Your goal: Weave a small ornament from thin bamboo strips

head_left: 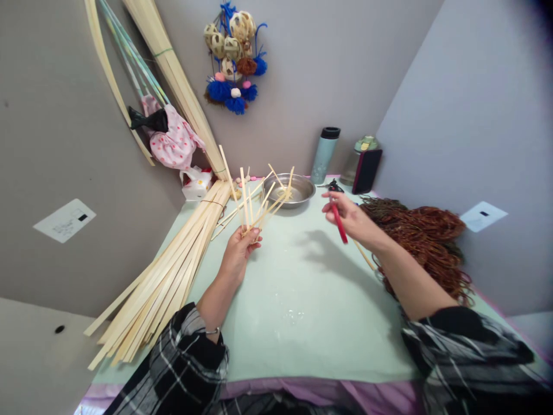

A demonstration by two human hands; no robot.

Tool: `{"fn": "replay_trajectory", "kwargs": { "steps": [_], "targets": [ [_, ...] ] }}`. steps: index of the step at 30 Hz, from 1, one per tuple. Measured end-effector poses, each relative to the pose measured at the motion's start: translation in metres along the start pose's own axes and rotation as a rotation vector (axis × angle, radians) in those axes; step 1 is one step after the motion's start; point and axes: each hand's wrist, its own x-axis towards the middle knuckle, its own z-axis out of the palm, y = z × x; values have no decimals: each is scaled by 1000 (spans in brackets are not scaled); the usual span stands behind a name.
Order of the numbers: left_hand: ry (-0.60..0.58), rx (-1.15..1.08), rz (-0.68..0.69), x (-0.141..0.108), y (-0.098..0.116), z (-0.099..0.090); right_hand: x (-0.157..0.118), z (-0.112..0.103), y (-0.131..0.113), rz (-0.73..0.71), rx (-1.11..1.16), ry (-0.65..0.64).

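Observation:
My left hand (244, 245) is closed on the crossing of several thin bamboo strips (247, 199), which fan out upward and to the right. Some strip ends reach over a shallow metal bowl (302, 190) that holds a little liquid or a few strips; I cannot tell which. Over the table's right half, my right hand (348, 214) is raised and pinches a slim red pen-like tool (339, 225), its lower end pointing toward me. The tool's exact kind is unclear. Nothing joins the two hands.
A large bundle of flat bamboo strips (173, 271) lies left on the green table (302, 323). Brown cord (432, 230) is heaped right. A blue tumbler (325, 155), a bottle (349, 168) and a phone (367, 171) stand behind. Woven balls (233, 49) hang on the wall.

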Motion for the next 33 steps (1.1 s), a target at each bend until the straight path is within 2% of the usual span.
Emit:
{"fn": "replay_trajectory", "kwargs": {
  "steps": [2, 4, 11, 14, 21, 24, 28, 33],
  "targets": [
    [6, 3, -1, 1, -1, 0, -12, 15, -3, -4, 12, -163],
    [8, 1, -4, 1, -1, -1, -21, 26, -5, -9, 48, -274],
    [0, 3, -15, 1, -2, 0, -29, 38, -7, 35, 100, -432],
    [-10, 39, -26, -1, -2, 2, -30, 40, -10, 30, 123, -441],
    [-46, 115, -38, -1, -6, 1, -37, 43, -22, 141, 208, -371],
    [-42, 117, -37, 0, -6, -1, -37, 42, -23, 164, 204, -380],
    [-36, 115, -44, 0, -6, 0, -36, 42, -20, 145, 244, -396],
    [-68, 139, -56, -1, -7, 2, -34, 43, -16, 114, 162, -396]
  ]
}}
